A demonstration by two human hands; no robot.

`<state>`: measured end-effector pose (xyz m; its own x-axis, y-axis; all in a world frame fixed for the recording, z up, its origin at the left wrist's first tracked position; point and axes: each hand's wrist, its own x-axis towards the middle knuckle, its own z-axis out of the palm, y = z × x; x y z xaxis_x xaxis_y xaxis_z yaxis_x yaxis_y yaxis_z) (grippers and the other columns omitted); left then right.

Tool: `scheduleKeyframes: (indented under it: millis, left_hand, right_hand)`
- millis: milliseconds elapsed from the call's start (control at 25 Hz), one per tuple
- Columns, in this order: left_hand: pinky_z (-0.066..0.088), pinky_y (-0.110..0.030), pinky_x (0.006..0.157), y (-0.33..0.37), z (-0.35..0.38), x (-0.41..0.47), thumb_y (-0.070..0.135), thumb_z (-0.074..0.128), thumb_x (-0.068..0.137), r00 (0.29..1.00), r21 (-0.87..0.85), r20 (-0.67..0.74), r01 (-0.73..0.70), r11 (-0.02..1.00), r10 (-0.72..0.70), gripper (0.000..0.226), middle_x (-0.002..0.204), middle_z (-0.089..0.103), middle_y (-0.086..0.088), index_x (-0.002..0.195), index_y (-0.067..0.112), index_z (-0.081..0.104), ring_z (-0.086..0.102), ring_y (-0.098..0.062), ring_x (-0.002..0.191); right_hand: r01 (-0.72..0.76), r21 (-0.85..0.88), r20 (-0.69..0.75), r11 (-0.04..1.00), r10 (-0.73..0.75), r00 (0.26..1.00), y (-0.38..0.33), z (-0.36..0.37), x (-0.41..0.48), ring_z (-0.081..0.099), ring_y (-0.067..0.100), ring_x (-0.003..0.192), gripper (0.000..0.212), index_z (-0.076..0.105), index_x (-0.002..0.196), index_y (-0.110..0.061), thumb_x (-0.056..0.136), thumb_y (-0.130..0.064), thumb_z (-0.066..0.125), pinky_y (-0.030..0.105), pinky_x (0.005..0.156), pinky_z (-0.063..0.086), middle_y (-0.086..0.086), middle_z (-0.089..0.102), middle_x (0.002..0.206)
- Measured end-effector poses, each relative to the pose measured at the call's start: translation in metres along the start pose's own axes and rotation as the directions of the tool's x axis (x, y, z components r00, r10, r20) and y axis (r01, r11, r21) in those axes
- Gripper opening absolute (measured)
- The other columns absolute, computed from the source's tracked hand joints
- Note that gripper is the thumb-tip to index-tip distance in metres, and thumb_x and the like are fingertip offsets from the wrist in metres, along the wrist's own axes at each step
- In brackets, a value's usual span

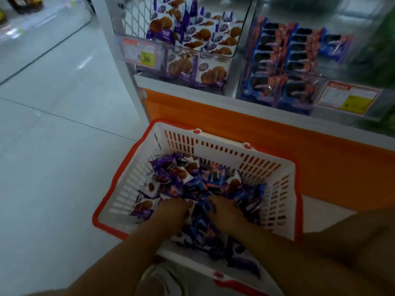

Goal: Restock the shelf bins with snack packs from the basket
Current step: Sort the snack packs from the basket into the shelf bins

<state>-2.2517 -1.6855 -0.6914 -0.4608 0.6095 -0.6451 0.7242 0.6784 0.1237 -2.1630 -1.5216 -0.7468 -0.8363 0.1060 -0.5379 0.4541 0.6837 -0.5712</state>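
Note:
A white basket with an orange rim (275, 174) stands on the floor before the shelf. It holds a heap of purple-and-white cookie packs (171, 174) and blue sandwich-cookie packs (245, 195). Both hands are down in the heap. My left hand (174, 210) lies on packs near the left side, fingers curled into them. My right hand (224, 212) digs into the blue packs, fingertips hidden. Above, the left clear bin (198, 60) holds purple cookie packs and the right clear bin (288, 67) holds blue packs.
An orange shelf base (299, 142) runs behind the basket. Price tags (140, 52) hang on the bin fronts. White tiled floor (53, 146) spreads to the left. A white shoe (162, 278) shows at the bottom, and my knee (363, 242) is on the right.

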Motion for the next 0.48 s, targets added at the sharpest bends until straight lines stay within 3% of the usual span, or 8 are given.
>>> scheduleKeyframes:
  millis: [80,160,240,280,320,360,480]
  left_hand:
    - [0.044,-0.038,0.099,-0.003,0.003,0.004,0.02,0.046,0.099,1.0,-0.068,-0.001,0.012,0.998,-0.012,0.05,0.134,0.052,-0.01,0.148,0.022,0.036,0.053,-0.028,0.117]
    - [0.044,-0.038,0.1,-0.004,0.005,0.004,0.022,0.043,0.101,1.0,-0.117,-0.001,0.024,0.993,-0.024,0.05,0.136,0.051,-0.01,0.15,0.023,0.033,0.052,-0.028,0.118]
    - [0.043,-0.038,0.101,-0.004,0.005,0.003,0.022,0.044,0.1,0.999,-0.147,0.005,0.032,0.989,-0.031,0.051,0.138,0.05,-0.01,0.15,0.024,0.033,0.051,-0.028,0.12]
    - [0.043,-0.038,0.102,-0.004,0.005,0.003,0.022,0.045,0.1,0.999,-0.158,0.003,0.034,0.987,-0.034,0.052,0.139,0.049,-0.01,0.15,0.024,0.033,0.05,-0.028,0.121]
    - [0.042,-0.037,0.103,-0.003,0.004,0.002,0.022,0.047,0.099,0.999,-0.175,0.007,0.04,0.984,-0.039,0.053,0.14,0.048,-0.009,0.15,0.023,0.033,0.049,-0.028,0.122]
    - [0.042,-0.037,0.104,-0.002,0.003,0.001,0.023,0.05,0.098,0.999,-0.204,0.008,0.045,0.978,-0.044,0.054,0.14,0.048,-0.009,0.15,0.023,0.033,0.049,-0.027,0.123]
    - [0.045,-0.035,0.101,0.005,0.002,-0.005,0.026,0.057,0.096,0.997,-0.396,0.011,0.072,0.915,-0.073,0.056,0.141,0.049,-0.01,0.147,0.019,0.036,0.051,-0.026,0.123]
  right_hand:
    - [-0.073,0.074,0.108,0.995,0.064,0.992,-0.013,0.013,0.006,0.026,0.033,0.142,0.061,0.018,0.153,-0.024,0.1,-0.035,0.047,0.041,0.113,0.029,0.008,0.018,0.158]
    - [-0.078,0.061,0.149,0.995,0.068,0.987,-0.011,0.025,0.009,0.013,0.031,0.147,0.065,0.012,0.154,-0.026,0.1,-0.039,0.046,0.041,0.117,0.02,0.006,0.007,0.161]
    - [-0.1,0.156,0.086,0.983,0.087,0.992,-0.009,0.027,0.009,0.038,0.028,0.133,0.05,0.04,0.141,-0.023,0.095,-0.035,0.057,0.039,0.11,0.036,0.008,0.032,0.15]
    - [-0.098,0.214,0.034,0.972,0.092,0.995,-0.01,0.024,0.009,0.05,0.023,0.115,0.031,0.054,0.12,-0.022,0.092,-0.031,0.063,0.036,0.097,0.045,0.006,0.048,0.133]
    - [-0.104,0.238,-0.007,0.966,0.109,0.994,-0.014,0.018,0.006,0.054,0.019,0.097,0.013,0.056,0.097,-0.023,0.09,-0.026,0.066,0.031,0.085,0.046,0.001,0.055,0.111]
    - [-0.11,0.249,-0.039,0.962,0.124,0.992,-0.016,0.014,0.004,0.052,0.017,0.086,0.018,0.051,0.082,-0.025,0.09,-0.02,0.065,0.028,0.079,0.043,-0.004,0.053,0.093]
    - [-0.177,0.361,-0.098,0.916,0.226,0.969,-0.013,0.0,-0.004,0.052,0.02,0.083,0.024,0.051,0.076,-0.023,0.096,-0.011,0.055,0.032,0.079,0.044,-0.006,0.052,0.085]
